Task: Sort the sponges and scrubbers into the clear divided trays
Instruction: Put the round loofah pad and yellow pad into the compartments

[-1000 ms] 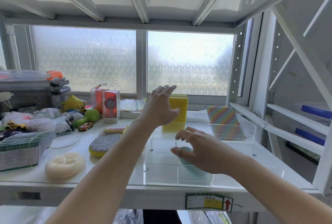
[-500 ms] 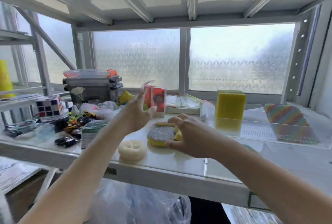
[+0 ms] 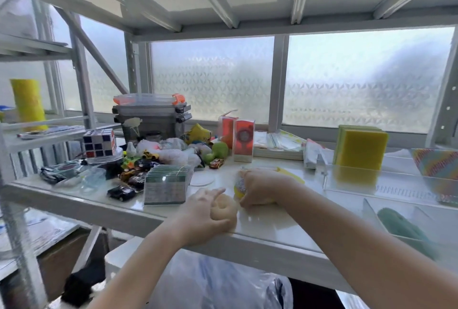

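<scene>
Both hands have dropped: left hand point(image 3: 198, 217) grips loofah point(image 3: 224, 209), right hand point(image 3: 260, 189) clutches upended scrubber point(image 3: 240, 188)

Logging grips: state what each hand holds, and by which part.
Left hand grips the round loofah pad by its left and near edge. Right hand grips the glittery yellow scrubber around its right side.

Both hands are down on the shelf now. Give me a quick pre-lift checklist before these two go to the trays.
1. Left hand grips the round loofah: ok.
2. Right hand grips the glitter scrubber: ok.
3. Near clear tray has free space beside the green sponge: ok.
4. Yellow sponge already upright in the far tray: ok.
5. Scrubber free of the yellow thing behind it: cannot tell.
</scene>
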`<state>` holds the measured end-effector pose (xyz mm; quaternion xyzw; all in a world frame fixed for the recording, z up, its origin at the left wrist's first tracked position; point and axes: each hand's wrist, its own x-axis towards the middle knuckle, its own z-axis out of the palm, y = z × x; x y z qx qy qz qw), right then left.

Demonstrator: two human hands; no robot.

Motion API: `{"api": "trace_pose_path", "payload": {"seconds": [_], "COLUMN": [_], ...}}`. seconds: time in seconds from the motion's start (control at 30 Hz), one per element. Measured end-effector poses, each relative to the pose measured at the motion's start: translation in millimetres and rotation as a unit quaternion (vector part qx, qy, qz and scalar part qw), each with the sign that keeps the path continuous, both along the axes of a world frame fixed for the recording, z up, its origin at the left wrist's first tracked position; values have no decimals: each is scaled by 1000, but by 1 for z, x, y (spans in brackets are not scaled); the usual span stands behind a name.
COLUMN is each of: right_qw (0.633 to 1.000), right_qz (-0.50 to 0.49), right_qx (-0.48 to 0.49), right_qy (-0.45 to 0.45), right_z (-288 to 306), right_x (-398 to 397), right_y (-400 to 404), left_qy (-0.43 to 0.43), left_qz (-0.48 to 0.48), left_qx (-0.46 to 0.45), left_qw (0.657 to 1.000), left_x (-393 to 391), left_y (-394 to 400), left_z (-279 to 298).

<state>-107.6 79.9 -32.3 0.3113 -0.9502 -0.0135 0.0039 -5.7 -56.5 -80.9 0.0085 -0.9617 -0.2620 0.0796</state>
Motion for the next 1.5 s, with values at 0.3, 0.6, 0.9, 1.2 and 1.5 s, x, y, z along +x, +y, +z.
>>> {"api": "trace_pose_path", "payload": {"seconds": [0.3,0.6,0.9,1.2,1.5], "right_qw": [993,932,900,896,885], "right_qz": [37,80,11,-102,-182], "right_qx": [9,-338,-404,-383,-387], "right_qy": [116,104,164,202,185], "right_z": [-5,51,95,89,67], "right_x": [0,40,63,85,102], "right_y": [0,22,150,292,370], "left_qy": [78,242,261,254,218], "left_qz": [46,81,-15,-119,-178], "left_qx": [32,65,61,36,-11], "left_qw": [995,965,963,959,960], "left_x": [1,14,4,-12,-15], "left_y": [-5,12,82,202,302], "left_z": [2,35,51,62,63]}}
